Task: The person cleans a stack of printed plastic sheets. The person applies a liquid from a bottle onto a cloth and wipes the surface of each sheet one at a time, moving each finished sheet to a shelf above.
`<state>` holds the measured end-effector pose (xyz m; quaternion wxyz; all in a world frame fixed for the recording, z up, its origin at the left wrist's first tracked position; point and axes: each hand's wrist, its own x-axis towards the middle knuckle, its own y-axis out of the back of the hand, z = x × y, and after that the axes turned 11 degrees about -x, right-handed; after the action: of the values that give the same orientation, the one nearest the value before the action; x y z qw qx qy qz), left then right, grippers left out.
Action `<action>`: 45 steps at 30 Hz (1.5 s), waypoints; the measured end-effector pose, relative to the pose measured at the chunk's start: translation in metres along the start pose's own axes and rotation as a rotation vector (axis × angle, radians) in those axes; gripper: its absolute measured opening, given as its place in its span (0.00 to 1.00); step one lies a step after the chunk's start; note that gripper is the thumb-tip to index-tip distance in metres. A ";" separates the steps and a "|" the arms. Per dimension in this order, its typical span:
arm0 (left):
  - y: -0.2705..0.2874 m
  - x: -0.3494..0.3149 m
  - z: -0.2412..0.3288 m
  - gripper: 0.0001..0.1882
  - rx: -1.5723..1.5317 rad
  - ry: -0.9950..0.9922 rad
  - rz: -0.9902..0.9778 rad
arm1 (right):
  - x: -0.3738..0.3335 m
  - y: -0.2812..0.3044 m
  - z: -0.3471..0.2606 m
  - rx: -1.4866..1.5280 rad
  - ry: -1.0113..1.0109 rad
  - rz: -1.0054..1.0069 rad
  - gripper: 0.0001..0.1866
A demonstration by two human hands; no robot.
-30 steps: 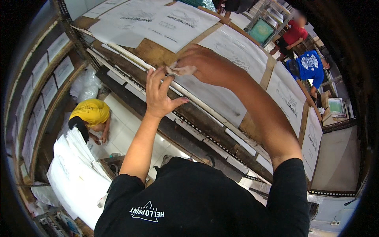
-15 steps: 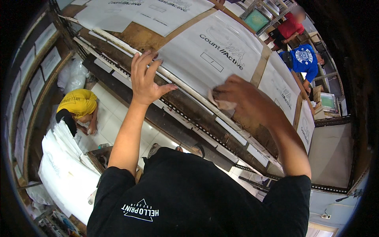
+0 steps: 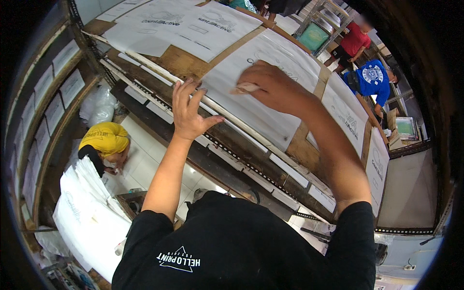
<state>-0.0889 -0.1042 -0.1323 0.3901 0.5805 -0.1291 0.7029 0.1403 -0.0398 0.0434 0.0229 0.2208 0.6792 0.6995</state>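
Observation:
A white printed plastic sheet lies flat on the long brown work table. My right hand is over it, slightly blurred, with fingers closed on a small pale, crumpled cloth. Whether the cloth touches the sheet is hard to tell. At the sheet's near left corner, my left hand rests on the table's edge, fingers spread and thumb apart, holding nothing. My right hand and forearm cover part of the sheet's black print.
More printed sheets lie along the table. A perforated metal rail runs below its near edge. At left, a person in yellow crouches beside stacked white sheets. People in red and blue are beyond the table.
My right hand has moved up and left across the sheet with the cloth, away from the near edge. My left hand stays at the table's edge; the whole view has shifted slightly.

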 end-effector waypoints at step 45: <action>0.009 -0.002 0.005 0.46 -0.055 -0.004 -0.027 | 0.083 -0.051 -0.005 0.101 -0.086 -0.066 0.15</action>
<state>-0.0918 -0.1145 -0.1302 0.4151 0.5728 -0.1413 0.6926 0.0503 -0.0129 0.0171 0.0639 0.2287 0.7190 0.6532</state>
